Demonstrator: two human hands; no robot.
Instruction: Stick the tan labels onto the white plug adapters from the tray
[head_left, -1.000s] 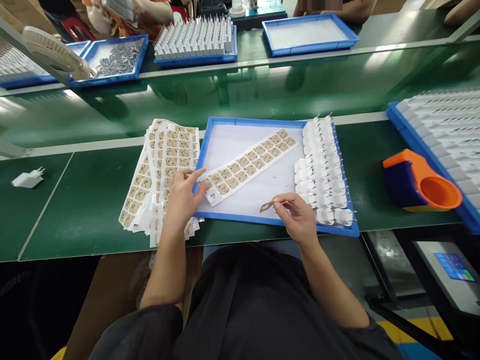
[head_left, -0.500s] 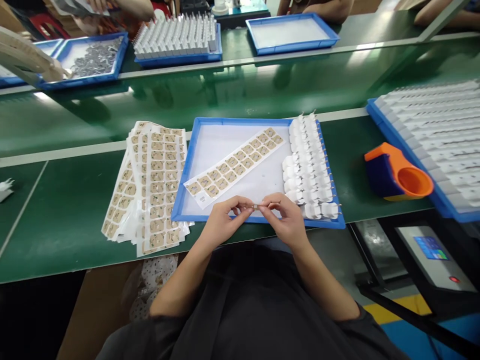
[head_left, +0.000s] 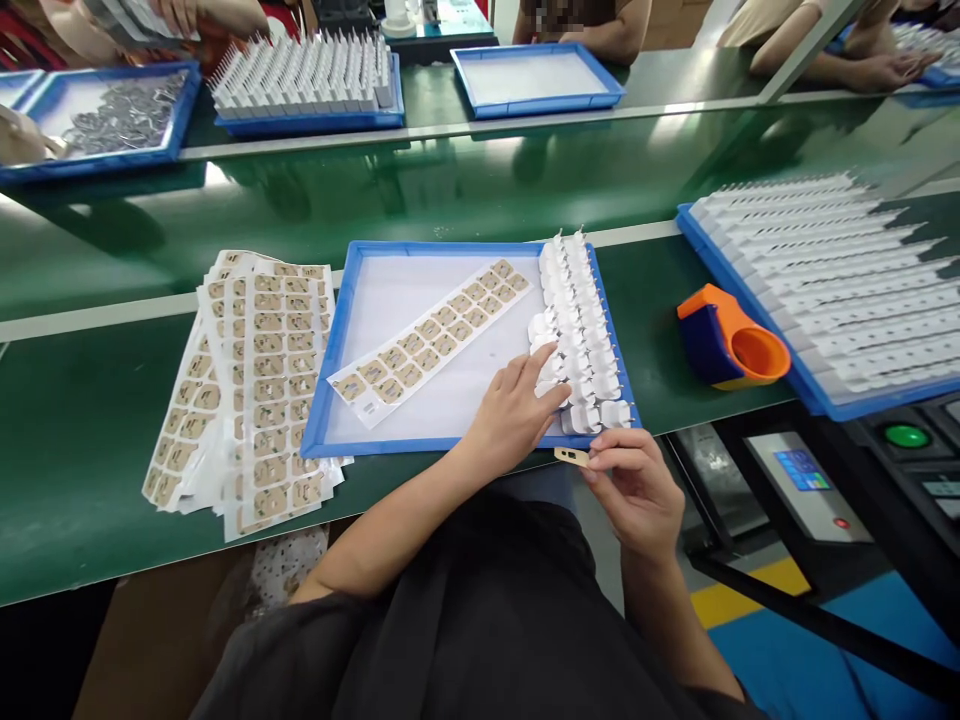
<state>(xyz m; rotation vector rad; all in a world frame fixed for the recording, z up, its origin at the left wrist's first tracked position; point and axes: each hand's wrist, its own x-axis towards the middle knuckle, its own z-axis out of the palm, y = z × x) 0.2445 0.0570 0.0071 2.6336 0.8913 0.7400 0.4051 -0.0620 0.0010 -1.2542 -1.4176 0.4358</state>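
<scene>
My left hand (head_left: 510, 415) reaches over the right part of the blue tray (head_left: 319, 410), fingers spread, its fingertips at the white plug housings (head_left: 577, 310) with metal pins. Whether it touches one I cannot tell. Between the thumb and fingers of my right hand (head_left: 637, 490) is a small tan sticker (head_left: 571, 456) with dark cutouts, held just off the tray's front edge. A sheet of tan stickers (head_left: 431, 345) lies slantwise inside the tray. Left of the tray rests a stack of similar sticker sheets (head_left: 277, 390).
An orange and blue tape dispenser (head_left: 731, 340) stands right of the tray, beside another tray of white parts (head_left: 825, 290). Across the green bench are a tray of white pinned parts (head_left: 307, 80), a tray of metal pieces (head_left: 124, 115) and a blue tray (head_left: 536, 80). Other people sit opposite.
My hands, together at the tray's front before, have parted. The left has moved to the white plug housings; the right has gone rightward with the sticker. The view has shifted right.
</scene>
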